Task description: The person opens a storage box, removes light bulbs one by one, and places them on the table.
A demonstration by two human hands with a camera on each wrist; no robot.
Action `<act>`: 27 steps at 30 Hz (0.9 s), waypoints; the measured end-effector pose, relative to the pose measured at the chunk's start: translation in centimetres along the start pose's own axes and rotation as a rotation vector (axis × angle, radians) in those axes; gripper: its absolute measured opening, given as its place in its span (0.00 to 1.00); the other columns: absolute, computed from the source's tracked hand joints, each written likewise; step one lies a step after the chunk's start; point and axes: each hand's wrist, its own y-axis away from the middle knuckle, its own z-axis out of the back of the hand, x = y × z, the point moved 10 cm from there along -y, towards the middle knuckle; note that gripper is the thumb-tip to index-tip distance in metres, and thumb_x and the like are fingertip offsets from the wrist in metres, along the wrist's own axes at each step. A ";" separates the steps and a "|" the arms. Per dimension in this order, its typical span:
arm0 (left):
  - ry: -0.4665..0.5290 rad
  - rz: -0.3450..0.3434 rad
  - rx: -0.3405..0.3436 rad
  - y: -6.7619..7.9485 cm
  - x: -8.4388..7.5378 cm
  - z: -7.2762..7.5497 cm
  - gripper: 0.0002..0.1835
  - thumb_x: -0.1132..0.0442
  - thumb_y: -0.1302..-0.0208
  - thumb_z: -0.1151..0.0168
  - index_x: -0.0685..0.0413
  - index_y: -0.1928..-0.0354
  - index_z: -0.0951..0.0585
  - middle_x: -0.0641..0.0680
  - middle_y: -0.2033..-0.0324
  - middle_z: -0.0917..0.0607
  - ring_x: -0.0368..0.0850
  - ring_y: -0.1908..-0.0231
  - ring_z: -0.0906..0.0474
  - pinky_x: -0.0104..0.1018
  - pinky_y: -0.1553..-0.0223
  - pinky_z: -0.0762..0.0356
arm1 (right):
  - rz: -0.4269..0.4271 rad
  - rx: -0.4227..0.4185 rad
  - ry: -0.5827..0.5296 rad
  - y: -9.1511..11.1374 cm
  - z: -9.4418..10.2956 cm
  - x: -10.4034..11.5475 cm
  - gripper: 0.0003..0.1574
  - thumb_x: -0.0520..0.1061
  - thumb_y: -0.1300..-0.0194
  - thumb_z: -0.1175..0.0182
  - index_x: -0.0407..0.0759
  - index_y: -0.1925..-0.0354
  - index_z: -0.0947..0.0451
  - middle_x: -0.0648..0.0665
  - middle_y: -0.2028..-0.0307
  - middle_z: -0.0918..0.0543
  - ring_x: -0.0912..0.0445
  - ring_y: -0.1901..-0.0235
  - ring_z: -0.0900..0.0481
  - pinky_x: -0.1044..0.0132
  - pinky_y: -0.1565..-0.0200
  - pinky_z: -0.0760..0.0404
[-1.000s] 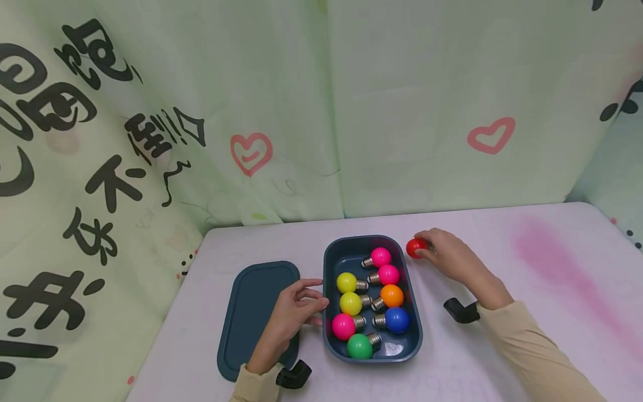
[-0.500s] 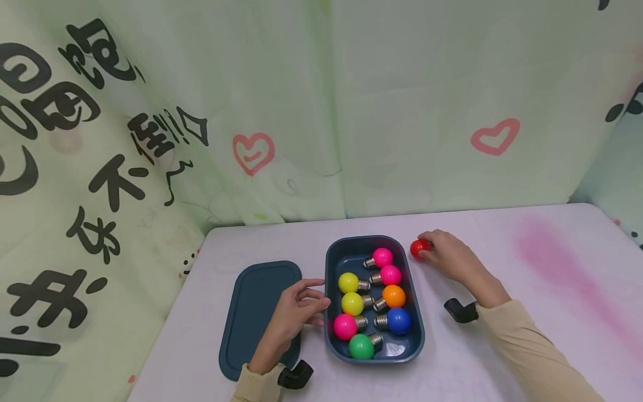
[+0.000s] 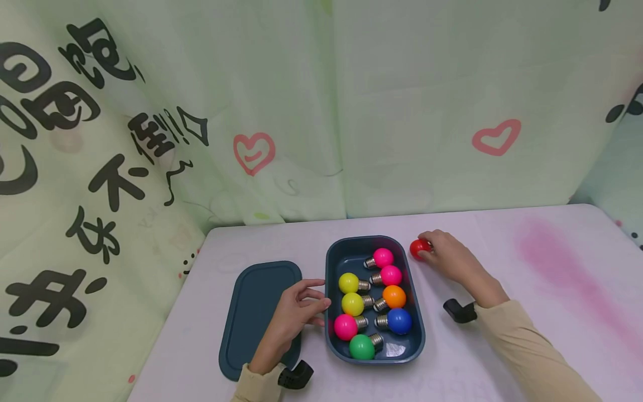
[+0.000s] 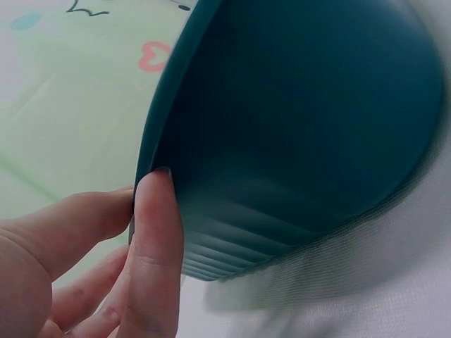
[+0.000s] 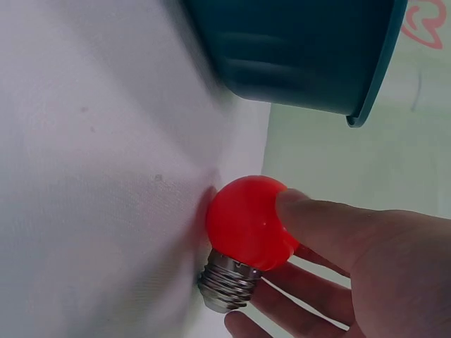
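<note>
Pinched between thumb and fingers of my right hand is a red light bulb, beside the far right corner of a dark blue box. Its metal screw base points down beside the table surface in the right wrist view. My left hand touches the box's left rim with relaxed fingertips, thumb tip against the outer wall. Inside the box lie bulbs in two columns: yellow ones, a pink and a green on the left; pink ones, an orange and a blue on the right.
A flat dark blue lid lies left of the box, partly under the left hand and forearm. Everything stands on a white-covered table. A pale green printed curtain hangs behind its far edge and along the left.
Over the last second the view has shifted slightly. The right hand keeps its hold on the red bulb, now marginally farther from the box. The left hand stays at the rim.
</note>
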 end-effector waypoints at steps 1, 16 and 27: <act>0.000 0.001 -0.001 0.0 0.0 0.0 0.28 0.61 0.37 0.30 0.59 0.36 0.26 0.55 0.61 0.17 0.43 0.68 0.15 0.38 0.66 0.13 | -0.002 0.000 0.001 0.0 0.0 0.0 0.28 0.41 0.35 0.35 0.24 0.43 0.28 0.26 0.52 0.21 0.36 0.53 0.23 0.40 0.46 0.20; -0.009 0.003 -0.002 0.0 0.0 0.0 0.28 0.61 0.37 0.31 0.59 0.36 0.26 0.55 0.61 0.17 0.43 0.68 0.15 0.38 0.66 0.13 | 0.025 -0.050 0.023 0.5 0.3 1.3 0.31 0.41 0.35 0.35 0.25 0.40 0.29 0.24 0.43 0.29 0.32 0.44 0.31 0.38 0.44 0.22; -0.010 0.001 -0.003 -0.2 0.2 0.1 0.28 0.60 0.37 0.30 0.58 0.37 0.25 0.55 0.61 0.17 0.43 0.68 0.15 0.38 0.66 0.13 | 0.098 -0.116 0.044 0.7 1.5 5.2 0.26 0.39 0.33 0.37 0.27 0.41 0.28 0.26 0.43 0.28 0.34 0.43 0.30 0.42 0.46 0.20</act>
